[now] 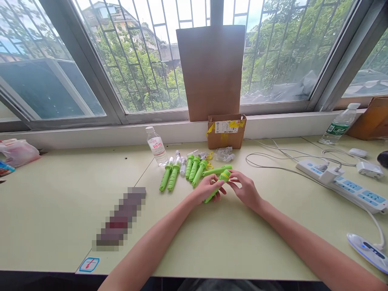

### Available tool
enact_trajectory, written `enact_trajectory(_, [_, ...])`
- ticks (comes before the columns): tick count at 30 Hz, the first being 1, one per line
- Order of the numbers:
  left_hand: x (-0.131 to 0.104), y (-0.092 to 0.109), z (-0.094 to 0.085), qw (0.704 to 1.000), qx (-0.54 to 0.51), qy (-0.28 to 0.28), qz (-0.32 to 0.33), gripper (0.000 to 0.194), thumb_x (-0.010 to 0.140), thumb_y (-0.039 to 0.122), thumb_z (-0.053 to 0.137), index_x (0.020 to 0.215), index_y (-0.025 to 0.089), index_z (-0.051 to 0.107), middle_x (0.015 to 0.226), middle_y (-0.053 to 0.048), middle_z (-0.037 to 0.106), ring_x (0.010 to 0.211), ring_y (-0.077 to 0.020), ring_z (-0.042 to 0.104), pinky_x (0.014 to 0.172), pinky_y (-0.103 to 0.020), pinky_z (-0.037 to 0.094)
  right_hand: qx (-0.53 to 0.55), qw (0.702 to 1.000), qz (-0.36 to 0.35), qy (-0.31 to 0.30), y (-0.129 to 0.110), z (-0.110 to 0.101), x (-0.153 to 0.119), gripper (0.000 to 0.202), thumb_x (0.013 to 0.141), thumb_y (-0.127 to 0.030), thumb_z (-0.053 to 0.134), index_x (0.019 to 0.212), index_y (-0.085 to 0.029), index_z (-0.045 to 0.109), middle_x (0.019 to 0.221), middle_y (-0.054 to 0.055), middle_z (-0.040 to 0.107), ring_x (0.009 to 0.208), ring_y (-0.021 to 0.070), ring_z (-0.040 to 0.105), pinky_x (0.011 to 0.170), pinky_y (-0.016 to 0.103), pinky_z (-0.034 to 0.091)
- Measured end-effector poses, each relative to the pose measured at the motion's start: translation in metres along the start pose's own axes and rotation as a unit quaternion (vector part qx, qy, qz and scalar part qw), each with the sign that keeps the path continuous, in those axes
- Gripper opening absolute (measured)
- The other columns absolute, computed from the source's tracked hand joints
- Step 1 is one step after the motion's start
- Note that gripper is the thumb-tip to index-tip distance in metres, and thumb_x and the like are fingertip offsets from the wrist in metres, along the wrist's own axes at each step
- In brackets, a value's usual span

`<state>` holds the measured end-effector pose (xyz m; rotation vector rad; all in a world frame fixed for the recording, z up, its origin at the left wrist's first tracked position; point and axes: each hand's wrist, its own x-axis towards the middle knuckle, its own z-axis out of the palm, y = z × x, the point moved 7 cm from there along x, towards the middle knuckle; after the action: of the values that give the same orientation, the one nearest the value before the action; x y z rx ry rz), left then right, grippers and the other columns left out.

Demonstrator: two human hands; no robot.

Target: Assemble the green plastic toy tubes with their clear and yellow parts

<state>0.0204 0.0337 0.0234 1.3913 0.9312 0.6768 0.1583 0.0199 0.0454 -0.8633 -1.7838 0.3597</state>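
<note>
My left hand (209, 189) is wrapped round the body of a green plastic tube (224, 176), which tilts up to the right. The fingertips of my right hand (244, 186) pinch the tube's top end, where a thin yellow ring shows. Just behind my hands another green tube (217, 170) lies on its side. To the left, several green tubes (194, 169) lie close together, and two more green tubes (173, 176) with clear tops rest beside them. Small clear plastic parts (224, 154) and yellow pieces (209, 158) are spread behind.
A water bottle (157, 146) and a small cardboard box (226, 137) stand near the window ledge. On the right are a power strip (342, 184), cables, another bottle (338, 124) and a white-blue device (368, 251). A pixelated dark object (121, 218) lies left; a plastic bag (20, 152) is far left.
</note>
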Motion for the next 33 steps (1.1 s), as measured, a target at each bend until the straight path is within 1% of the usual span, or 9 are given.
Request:
enact_trajectory(3, [0.001,0.0,0.001,1.0,-0.019,-0.008,0.008,0.047,0.075,0.063,0.059,0.082,0.018,0.044,0.08,-0.007,0.07,0.049,-0.0125,0.06,0.039,-0.021,0.042,0.006,1.0,0.012,-0.002,0.001,-0.001,0.001,0.009,0.088,-0.029,0.056,0.094,-0.023,0.057,0.117,0.009,0.063,0.103,0.0238,0.064,0.078,0.043,0.062])
enact_trajectory(7, [0.001,-0.001,0.001,1.0,-0.022,-0.013,0.008,0.048,0.077,0.063,0.056,0.087,0.017,0.051,0.077,-0.004,0.067,0.049,-0.0114,0.059,0.041,-0.021,0.044,0.013,1.0,0.02,-0.007,0.002,-0.001,0.001,0.011,0.086,-0.03,0.059,0.094,-0.023,0.056,0.116,0.009,0.063,0.103,0.0236,0.064,0.077,0.043,0.062])
enact_trajectory(12, [0.001,0.002,0.002,0.999,-0.022,-0.023,0.015,0.049,0.079,0.064,0.051,0.086,0.015,0.052,0.062,0.002,0.057,0.039,-0.0071,0.048,0.036,-0.019,0.037,0.021,1.0,0.018,-0.009,0.003,0.001,0.001,0.02,0.082,-0.034,0.064,0.096,-0.023,0.055,0.116,0.008,0.062,0.1,0.0232,0.065,0.079,0.043,0.062])
enact_trajectory(15, [0.0,0.003,0.001,1.0,-0.016,-0.019,0.008,0.051,0.082,0.065,0.046,0.086,0.015,0.052,0.056,0.004,0.051,0.034,-0.0054,0.041,0.033,-0.019,0.031,0.024,1.0,0.016,-0.013,0.004,0.002,0.001,0.016,0.084,-0.031,0.061,0.095,-0.023,0.055,0.116,0.009,0.063,0.102,0.0236,0.064,0.078,0.042,0.062])
enact_trajectory(18, [0.0,0.002,0.0,1.0,-0.014,-0.012,-0.003,0.052,0.083,0.066,0.041,0.086,0.016,0.051,0.051,0.006,0.047,0.031,-0.0052,0.036,0.032,-0.019,0.029,-0.012,1.0,-0.016,-0.019,0.001,0.002,0.0,0.004,0.086,-0.025,0.057,0.084,-0.022,0.057,0.117,0.01,0.062,0.105,0.0243,0.063,0.083,0.044,0.059])
enact_trajectory(21, [0.0,0.002,0.0,1.0,-0.02,-0.015,-0.005,0.054,0.082,0.069,0.039,0.086,0.016,0.049,0.05,0.007,0.046,0.03,-0.0057,0.035,0.031,-0.019,0.028,-0.043,0.997,-0.054,-0.026,-0.004,0.003,0.0,0.013,0.087,-0.021,0.054,0.074,-0.022,0.056,0.119,0.01,0.061,0.104,0.0241,0.063,0.088,0.045,0.055])
enact_trajectory(23, [0.0,0.002,0.001,1.0,-0.026,-0.018,-0.003,0.054,0.082,0.07,0.039,0.085,0.016,0.048,0.05,0.006,0.046,0.03,-0.0057,0.035,0.031,-0.019,0.028,-0.038,0.998,-0.049,-0.02,-0.004,0.003,0.0,0.012,0.086,-0.02,0.055,0.074,-0.022,0.056,0.12,0.01,0.061,0.101,0.0234,0.064,0.087,0.044,0.055])
enact_trajectory(29, [0.002,0.002,-0.002,0.999,-0.031,-0.008,-0.001,0.052,0.082,0.068,0.04,0.084,0.017,0.049,0.05,0.006,0.047,0.031,-0.0066,0.037,0.03,-0.019,0.028,0.052,0.996,0.067,0.004,0.008,-0.001,0.0,0.015,0.082,-0.032,0.061,0.074,-0.021,0.057,0.117,0.01,0.061,0.094,0.0216,0.064,0.076,0.04,0.06])
enact_trajectory(33, [0.003,0.0,-0.002,0.999,-0.032,-0.006,-0.002,0.051,0.083,0.067,0.04,0.084,0.017,0.049,0.05,0.006,0.048,0.031,-0.0065,0.038,0.03,-0.019,0.029,0.168,0.966,0.194,0.019,0.026,-0.002,-0.001,0.026,0.083,-0.045,0.059,0.079,-0.02,0.062,0.101,0.009,0.066,0.09,0.0222,0.065,0.074,0.04,0.06])
